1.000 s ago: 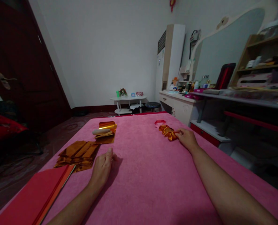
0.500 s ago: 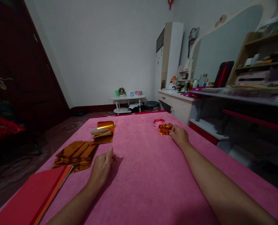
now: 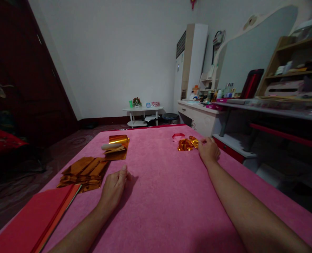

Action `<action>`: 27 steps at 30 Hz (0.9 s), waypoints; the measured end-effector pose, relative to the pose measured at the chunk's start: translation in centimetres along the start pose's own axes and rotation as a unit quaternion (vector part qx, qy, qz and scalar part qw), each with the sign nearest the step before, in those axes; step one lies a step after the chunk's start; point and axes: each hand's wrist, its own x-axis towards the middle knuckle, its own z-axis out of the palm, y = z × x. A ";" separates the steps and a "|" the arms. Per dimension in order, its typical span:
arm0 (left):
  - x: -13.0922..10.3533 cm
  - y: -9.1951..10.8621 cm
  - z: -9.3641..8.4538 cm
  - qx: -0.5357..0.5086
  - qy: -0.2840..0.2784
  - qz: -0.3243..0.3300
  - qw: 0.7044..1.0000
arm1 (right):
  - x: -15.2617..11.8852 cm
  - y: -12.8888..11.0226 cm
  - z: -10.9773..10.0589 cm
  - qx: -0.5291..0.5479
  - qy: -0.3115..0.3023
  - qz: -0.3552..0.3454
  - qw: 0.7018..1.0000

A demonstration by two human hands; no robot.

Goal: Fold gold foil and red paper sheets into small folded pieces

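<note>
The right hand [image 3: 208,149] has shifted rightward across the pink cloth [image 3: 156,196] since half a second ago, and crinkled, glossy gold foil [image 3: 186,144] now stretches wider at the far right. Its fingertips meet the foil's right end, knuckles up, arm extended; I cannot tell whether they pinch it. Beside the foil lies a red ribbon loop [image 3: 178,137]. The left hand [image 3: 115,183] rests curled, thumb uppermost, its fingertips hidden, near creased, layered gold sheets [image 3: 85,172]. Bare cloth separates the hands; the foil lies near the far-right edge.
</note>
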 end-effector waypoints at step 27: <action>0.0 0.0 0.2 -0.011 -0.018 -0.004 1.000 | -0.7 -0.4 -0.6 0.291 -0.095 -0.169 0.937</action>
